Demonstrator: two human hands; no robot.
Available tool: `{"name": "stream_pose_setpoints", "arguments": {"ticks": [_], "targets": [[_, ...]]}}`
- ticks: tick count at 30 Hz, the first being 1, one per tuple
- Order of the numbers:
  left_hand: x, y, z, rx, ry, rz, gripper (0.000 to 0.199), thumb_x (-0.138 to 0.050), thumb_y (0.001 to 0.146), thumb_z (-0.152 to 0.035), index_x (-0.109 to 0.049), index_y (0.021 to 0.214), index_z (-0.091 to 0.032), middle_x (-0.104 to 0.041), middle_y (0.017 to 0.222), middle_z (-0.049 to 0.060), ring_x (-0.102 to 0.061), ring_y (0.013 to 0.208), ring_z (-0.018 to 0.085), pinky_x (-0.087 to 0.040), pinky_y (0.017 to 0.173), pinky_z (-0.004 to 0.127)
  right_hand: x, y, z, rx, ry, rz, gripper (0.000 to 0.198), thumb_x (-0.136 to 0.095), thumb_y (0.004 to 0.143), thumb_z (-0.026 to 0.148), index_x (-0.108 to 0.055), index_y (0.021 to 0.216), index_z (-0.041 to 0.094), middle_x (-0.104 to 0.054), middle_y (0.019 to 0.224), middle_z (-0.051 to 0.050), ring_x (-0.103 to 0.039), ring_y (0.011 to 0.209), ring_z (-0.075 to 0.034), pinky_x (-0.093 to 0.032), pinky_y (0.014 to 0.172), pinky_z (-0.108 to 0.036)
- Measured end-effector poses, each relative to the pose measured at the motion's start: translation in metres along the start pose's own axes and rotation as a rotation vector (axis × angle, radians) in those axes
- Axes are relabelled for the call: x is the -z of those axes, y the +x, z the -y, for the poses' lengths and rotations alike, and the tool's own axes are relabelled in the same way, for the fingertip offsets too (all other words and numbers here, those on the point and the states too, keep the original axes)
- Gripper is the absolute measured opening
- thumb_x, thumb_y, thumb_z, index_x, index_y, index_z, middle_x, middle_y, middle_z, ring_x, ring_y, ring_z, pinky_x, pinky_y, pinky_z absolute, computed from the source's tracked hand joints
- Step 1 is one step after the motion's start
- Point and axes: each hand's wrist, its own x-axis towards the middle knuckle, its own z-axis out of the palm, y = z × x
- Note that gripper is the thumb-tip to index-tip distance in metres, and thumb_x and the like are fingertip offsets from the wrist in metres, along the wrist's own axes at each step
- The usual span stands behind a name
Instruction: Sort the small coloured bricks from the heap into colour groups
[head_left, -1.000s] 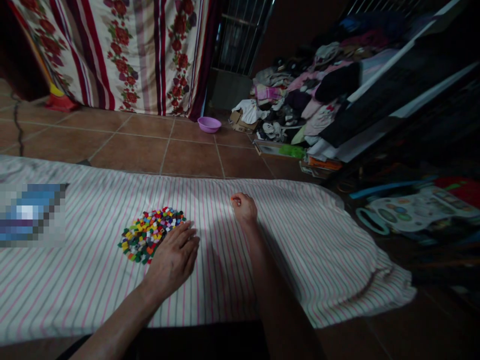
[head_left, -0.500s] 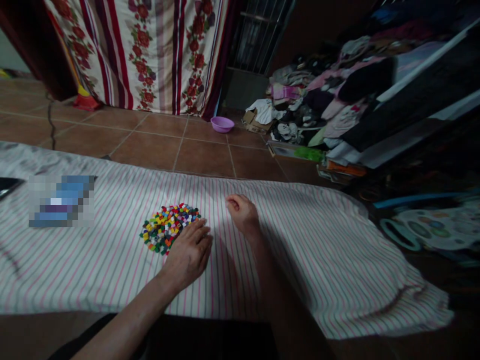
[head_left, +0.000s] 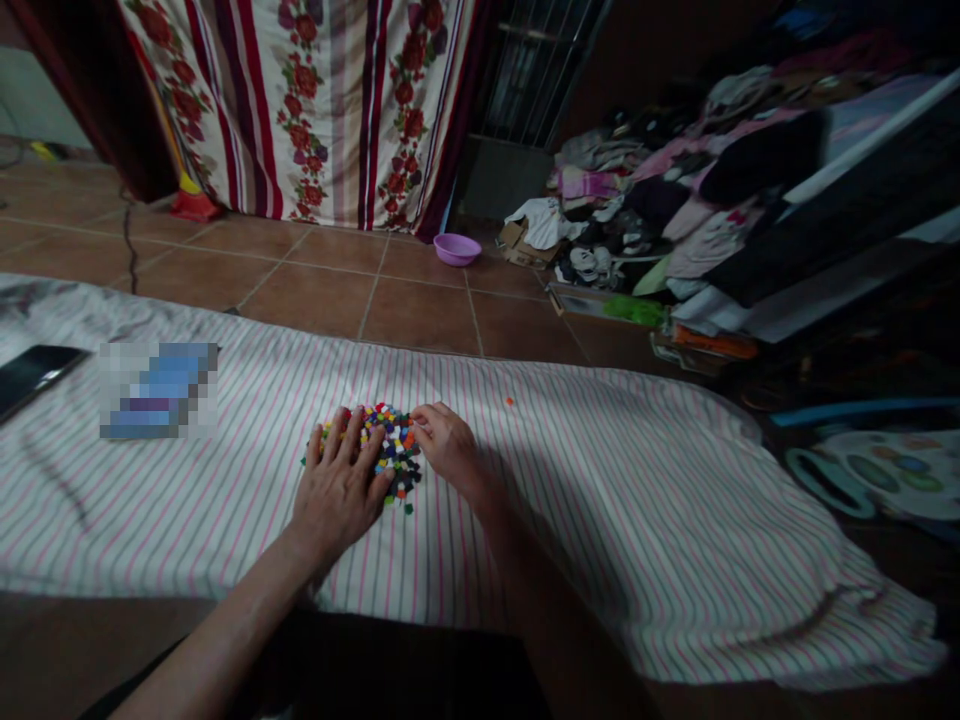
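A pile of small multicoloured cubes (head_left: 394, 450) lies on a striped cloth (head_left: 600, 500). My left hand (head_left: 341, 490) rests flat over the left part of the pile, fingers spread, hiding many of the pieces. At the pile's right edge, my right hand (head_left: 446, 445) has thumb and forefinger pinched together, touching or close to an orange piece; whether they grip it is too small to tell. One orange cube (head_left: 509, 401) lies apart on the cloth, to the right of and beyond my right hand.
A black phone (head_left: 41, 375) and a blurred-out blue item (head_left: 161, 390) lie on the cloth at left. Beyond the cloth's far edge, a purple basin (head_left: 457, 250) stands on the tiled floor (head_left: 420, 310). Clothes (head_left: 630, 210) are heaped at the back right.
My left hand has moved left and spread flat on the pile. My right hand has come left to the pile's edge. An orange cube now lies alone on the cloth; the pile looks shifted rightward.
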Motion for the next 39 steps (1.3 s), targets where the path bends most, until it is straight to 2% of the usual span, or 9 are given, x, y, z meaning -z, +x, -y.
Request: {"name": "stream_pose_setpoints", "arguments": {"ticks": [7, 17, 23, 27, 34, 39], "targets": [[0.004, -0.001, 0.008, 0.041, 0.013, 0.101, 0.054, -0.043, 0.094, -0.049, -0.048, 0.142, -0.026, -0.036, 0.155, 0.014, -0.028, 0.145, 0.037, -0.029, 0.113, 0.059, 0.002, 0.003, 0.004, 0.085, 0.002, 0.000, 0.018, -0.051, 0.085, 0.008, -0.063, 0.085, 0.021, -0.063, 0.088, -0.003, -0.058, 0.087, -0.018, -0.045, 0.081, -0.028], [0.004, 0.002, 0.005, 0.030, 0.031, 0.087, 0.050, -0.042, 0.095, -0.043, -0.052, 0.139, -0.023, -0.039, 0.153, 0.015, -0.031, 0.144, 0.037, -0.028, 0.114, 0.059, 0.000, 0.003, -0.001, 0.106, 0.022, -0.006, 0.014, -0.054, 0.083, 0.009, -0.060, 0.080, 0.021, -0.065, 0.084, -0.002, -0.058, 0.084, -0.018, -0.043, 0.082, -0.029], [0.003, 0.004, 0.004, 0.035, 0.009, 0.074, 0.049, -0.042, 0.095, -0.041, -0.054, 0.138, -0.021, -0.041, 0.152, 0.017, -0.034, 0.142, 0.039, -0.029, 0.113, 0.061, 0.005, 0.004, 0.000, 0.083, 0.059, 0.032, 0.016, -0.057, 0.083, 0.010, -0.064, 0.092, 0.021, -0.066, 0.089, -0.003, -0.060, 0.087, -0.017, -0.045, 0.083, -0.028], [0.001, 0.003, 0.004, 0.039, -0.026, 0.052, 0.049, -0.043, 0.094, -0.041, -0.054, 0.137, -0.021, -0.042, 0.151, 0.017, -0.033, 0.143, 0.038, -0.027, 0.113, 0.062, 0.004, 0.002, -0.001, 0.069, 0.080, 0.039, 0.018, -0.058, 0.081, 0.009, -0.066, 0.091, 0.021, -0.065, 0.088, -0.002, -0.061, 0.086, -0.016, -0.046, 0.083, -0.028], [0.001, 0.003, 0.004, 0.044, -0.013, 0.066, 0.048, -0.043, 0.094, -0.040, -0.054, 0.138, -0.021, -0.041, 0.152, 0.017, -0.032, 0.143, 0.038, -0.027, 0.114, 0.062, -0.003, 0.004, -0.007, -0.009, 0.155, -0.010, 0.019, -0.053, 0.087, 0.016, -0.066, 0.101, 0.021, -0.067, 0.089, -0.002, -0.062, 0.083, -0.015, -0.048, 0.077, -0.026], [0.000, 0.003, 0.004, 0.031, 0.008, 0.077, 0.049, -0.043, 0.095, -0.039, -0.054, 0.137, -0.019, -0.040, 0.152, 0.020, -0.033, 0.143, 0.039, -0.027, 0.113, 0.062, -0.005, 0.007, -0.006, -0.002, 0.087, -0.009, 0.025, -0.051, 0.088, 0.017, -0.065, 0.108, 0.017, -0.067, 0.088, -0.004, -0.061, 0.079, -0.017, -0.047, 0.078, -0.028]]}}
